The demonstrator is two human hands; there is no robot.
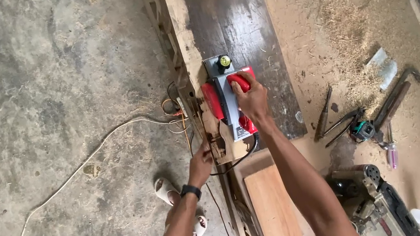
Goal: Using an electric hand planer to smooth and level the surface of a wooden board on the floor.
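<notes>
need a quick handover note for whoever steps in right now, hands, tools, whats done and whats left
Right hand: gripping the red handle of the electric planer, which sits on the near end of the dark plank.
Left hand: resting on the plank's rough left edge, steadying it.
Power cord trails across the concrete floor to the left.
Hand tools and another power tool lie on the bench to the right, amid wood shavings.
Done: shavings show some planing has happened.
Left: cannot tell how much; the plank's left edge is rough.
</notes>
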